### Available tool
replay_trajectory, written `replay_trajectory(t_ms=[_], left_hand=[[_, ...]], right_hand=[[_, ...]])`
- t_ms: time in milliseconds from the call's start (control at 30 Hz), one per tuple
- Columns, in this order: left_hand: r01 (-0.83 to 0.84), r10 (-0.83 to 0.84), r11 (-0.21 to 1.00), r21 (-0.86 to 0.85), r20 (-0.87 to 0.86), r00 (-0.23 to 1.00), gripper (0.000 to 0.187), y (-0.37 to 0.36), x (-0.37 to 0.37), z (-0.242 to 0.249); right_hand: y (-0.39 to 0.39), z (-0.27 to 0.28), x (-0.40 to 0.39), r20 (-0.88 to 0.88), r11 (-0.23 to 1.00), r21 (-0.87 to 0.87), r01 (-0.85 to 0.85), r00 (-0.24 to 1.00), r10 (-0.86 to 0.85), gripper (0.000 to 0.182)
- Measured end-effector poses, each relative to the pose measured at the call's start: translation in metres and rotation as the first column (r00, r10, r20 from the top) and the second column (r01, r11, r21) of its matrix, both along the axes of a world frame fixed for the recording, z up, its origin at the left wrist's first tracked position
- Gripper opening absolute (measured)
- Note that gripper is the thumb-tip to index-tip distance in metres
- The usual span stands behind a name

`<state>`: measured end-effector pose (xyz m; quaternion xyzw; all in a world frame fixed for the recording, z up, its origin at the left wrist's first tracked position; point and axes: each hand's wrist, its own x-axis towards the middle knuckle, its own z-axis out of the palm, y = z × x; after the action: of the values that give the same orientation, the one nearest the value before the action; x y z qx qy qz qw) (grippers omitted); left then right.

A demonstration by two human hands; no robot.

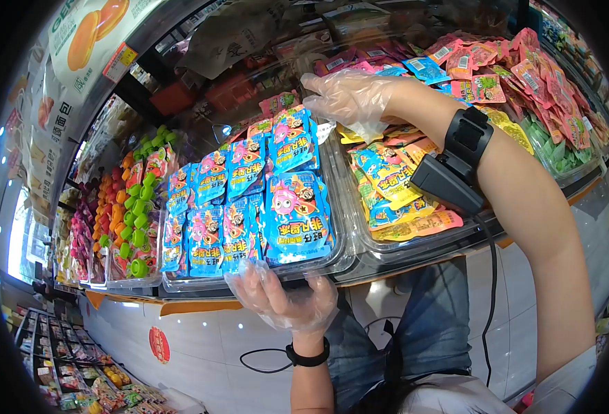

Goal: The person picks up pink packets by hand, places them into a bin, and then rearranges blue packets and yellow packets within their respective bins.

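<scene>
A clear plastic tray [349, 252] holds upright blue packets [297, 214] with a pink cartoon figure, standing in rows. My left hand [283, 298], in a thin clear glove, is at the tray's front edge, palm side up, fingers bent and a little apart, with nothing visible between them. My right hand [352, 95], gloved too, reaches across to the back right of the blue packets. Its fingers are stretched out and hold nothing visible; whether the fingertips touch a packet or the tray is unclear.
To the right are a tray of yellow packets [390, 183] and a heap of pink packets [532, 76]. Packs with green caps [139, 228] stand at the left. A black device [449, 183] with a cable is strapped to the right forearm. Shelves of goods [70, 359] are at lower left.
</scene>
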<state>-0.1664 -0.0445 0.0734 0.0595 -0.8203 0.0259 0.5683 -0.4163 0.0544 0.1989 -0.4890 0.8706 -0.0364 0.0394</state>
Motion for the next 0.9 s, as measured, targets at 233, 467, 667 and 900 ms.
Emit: replay_trajectory(t_ms=[233,467,667,900], left_hand=[[0.008,-0.008,1.0,0.001,-0.009,1.0,0.051,-0.0005,-0.0004,0.0002],[0.007,-0.007,1.0,0.0,-0.009,1.0,0.051,-0.0004,-0.0003,0.0006],[-0.036,0.036,0.999,-0.02,0.009,0.999,0.054,-0.0015,0.0008,0.0003],[-0.03,0.03,0.999,-0.015,0.005,1.0,0.054,-0.0016,0.0001,0.0007]], right_hand=[[0.0014,0.0018,0.0016,0.005,1.0,-0.009,-0.013,1.0,0.013,0.072],[-0.001,0.0013,0.0016,0.003,0.999,0.043,0.021,1.0,-0.021,0.072],[-0.0014,-0.0008,-0.0015,-0.007,0.999,0.043,-0.001,1.0,0.001,0.074],[-0.0019,-0.0002,-0.0007,-0.027,0.999,0.05,0.013,1.0,-0.011,0.073]])
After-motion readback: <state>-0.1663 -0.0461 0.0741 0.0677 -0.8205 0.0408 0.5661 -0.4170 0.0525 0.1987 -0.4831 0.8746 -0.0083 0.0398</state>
